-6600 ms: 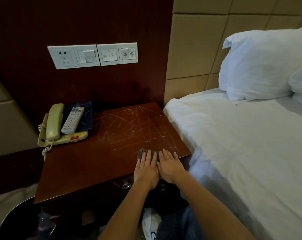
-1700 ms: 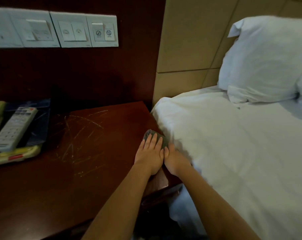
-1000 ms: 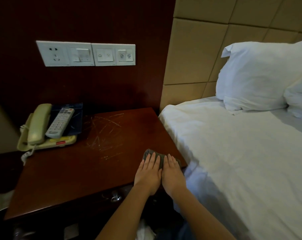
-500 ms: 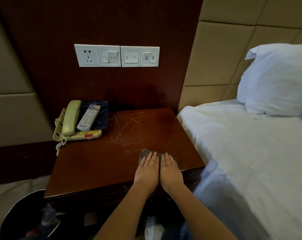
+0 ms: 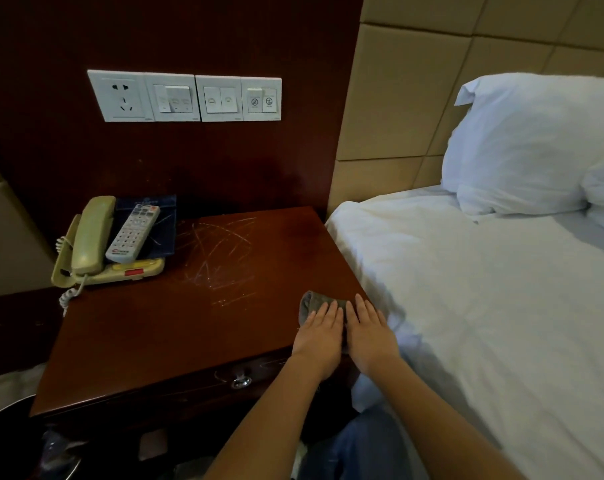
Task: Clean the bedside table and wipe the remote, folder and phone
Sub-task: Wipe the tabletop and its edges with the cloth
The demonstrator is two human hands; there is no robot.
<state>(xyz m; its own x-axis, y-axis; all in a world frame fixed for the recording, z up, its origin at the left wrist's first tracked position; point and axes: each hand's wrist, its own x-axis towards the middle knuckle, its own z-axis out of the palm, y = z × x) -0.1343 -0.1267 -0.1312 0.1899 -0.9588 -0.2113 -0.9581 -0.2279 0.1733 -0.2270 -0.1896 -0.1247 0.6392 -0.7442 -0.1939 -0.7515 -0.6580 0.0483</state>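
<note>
Head cam: L hand (image 5: 319,336) & R hand (image 5: 371,332) side by side, fingers straight, pressing grey cloth (image 5: 311,301) (folded, I think) at front-right corner of table (image 5: 155,341).

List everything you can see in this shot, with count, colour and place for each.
bedside table: one, reddish-brown, scratched top, left of the bed
phone: one, yellowish-beige, table's back left
remote: one, white-grey, lying on the folder
folder: one, dark blue, under the remote
cloth: one, grey, table's front right
switch panel: one row, white, wall above table
pillows: two, white, head of bed
bed sheet: one, white, right of table
headboard: one, beige, padded
drawer handle: one, metal, table front
left hand: flat on cloth
right hand: flat on cloth, beside the left
</note>
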